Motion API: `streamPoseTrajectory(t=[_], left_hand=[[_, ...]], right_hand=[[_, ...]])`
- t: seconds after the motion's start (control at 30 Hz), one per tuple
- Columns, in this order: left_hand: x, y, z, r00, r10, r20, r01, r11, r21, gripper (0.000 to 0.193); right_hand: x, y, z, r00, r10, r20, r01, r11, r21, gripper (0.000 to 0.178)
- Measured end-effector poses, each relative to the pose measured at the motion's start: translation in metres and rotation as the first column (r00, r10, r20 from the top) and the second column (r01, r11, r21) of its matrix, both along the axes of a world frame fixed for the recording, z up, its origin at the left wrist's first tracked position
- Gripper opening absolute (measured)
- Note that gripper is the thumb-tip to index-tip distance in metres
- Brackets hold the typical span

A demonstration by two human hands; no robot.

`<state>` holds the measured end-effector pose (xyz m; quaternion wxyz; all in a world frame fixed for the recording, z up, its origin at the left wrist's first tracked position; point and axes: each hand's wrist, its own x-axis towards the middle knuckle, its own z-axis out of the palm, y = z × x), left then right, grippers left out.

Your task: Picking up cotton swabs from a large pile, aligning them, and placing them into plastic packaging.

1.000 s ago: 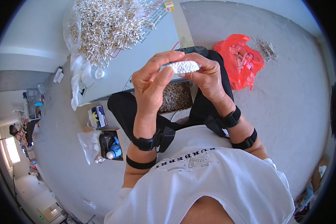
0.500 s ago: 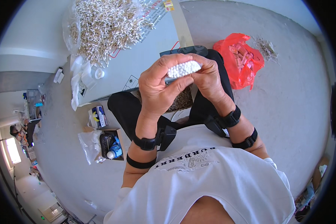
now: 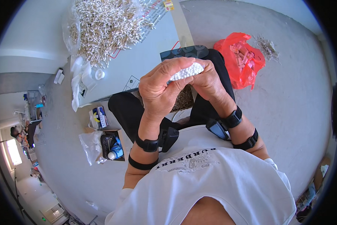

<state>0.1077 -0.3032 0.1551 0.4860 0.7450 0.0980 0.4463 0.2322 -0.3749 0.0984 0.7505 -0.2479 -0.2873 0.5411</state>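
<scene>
I am looking down at a grey floor (image 3: 288, 112), a pale board (image 3: 138, 63) lying on it bearing a heap of white sticks (image 3: 104, 26), a red bag (image 3: 241, 60) sitting beside, a small open box (image 3: 112, 144) resting nearby

ahead: stick heap (image 3: 104, 26) blocks | right: red bag (image 3: 240, 60) | beyond bag: open floor (image 3: 292, 105)
</scene>
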Motion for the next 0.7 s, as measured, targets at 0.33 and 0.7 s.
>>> streamPoseTrajectory(t=[0.33, 0.7], left_hand=[[-0.004, 0.005, 0.005, 1.0, -0.004, -0.003, 0.004, 0.999, 0.042, 0.033], [0.002, 0.011, 0.014, 0.993, 0.089, -0.076, -0.062, 0.951, 0.303, 0.033]], right_hand=[[-0.004, -0.002, 0.004, 0.98, -0.12, 0.159, 0.134, 0.988, -0.081, 0.026], [-0.004, 0.001, 0.001, 0.885, -0.186, 0.428, 0.229, 0.972, -0.051, 0.024]])
